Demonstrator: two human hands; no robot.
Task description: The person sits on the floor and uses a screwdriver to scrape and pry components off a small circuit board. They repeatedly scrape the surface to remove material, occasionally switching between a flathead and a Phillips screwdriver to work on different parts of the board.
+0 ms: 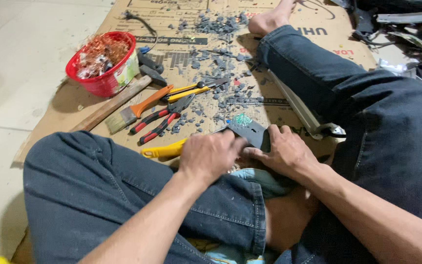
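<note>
At lower centre of the frame, a seated person's left hand (pixel 210 155) and right hand (pixel 283 152) pinch a grey plastic panel (pixel 251 131) with a green circuit board, fingers pressed on its edges. It looks light, stiff, brittle; the edges seem the safest grip. Pliers (pixel 161 120) lie on cardboard (pixel 123 22) beyond.

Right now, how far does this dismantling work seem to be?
Done: grey broken pieces cover the cardboard, and the red basket holds copper wire. In hand: the left hand and right hand grip a grey part with a green circuit board. Left: more scrap lies at upper right.
</note>
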